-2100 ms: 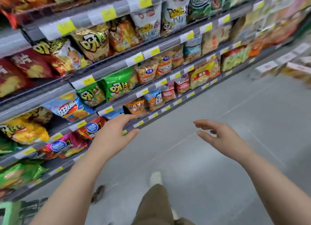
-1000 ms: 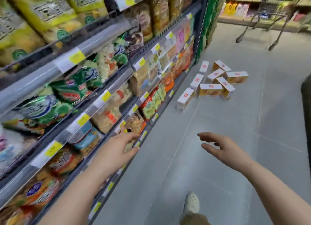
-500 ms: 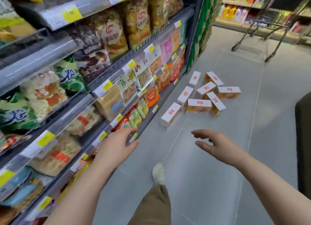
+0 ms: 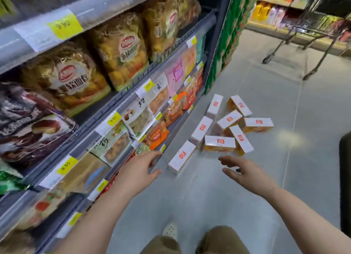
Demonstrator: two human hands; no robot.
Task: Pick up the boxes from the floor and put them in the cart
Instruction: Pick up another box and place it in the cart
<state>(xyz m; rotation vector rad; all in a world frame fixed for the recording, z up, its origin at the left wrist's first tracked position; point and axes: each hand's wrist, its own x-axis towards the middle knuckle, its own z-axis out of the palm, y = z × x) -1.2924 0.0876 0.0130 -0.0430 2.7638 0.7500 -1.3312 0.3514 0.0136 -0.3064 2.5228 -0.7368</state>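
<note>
Boxes nearer than before; left hand, right hand released, empty.

Shelves of bagged snacks with yellow price tags line the left above grey floor.

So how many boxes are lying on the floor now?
8, near the shelf foot: nearest box, then. They overlap, so another may be hidden.
</note>
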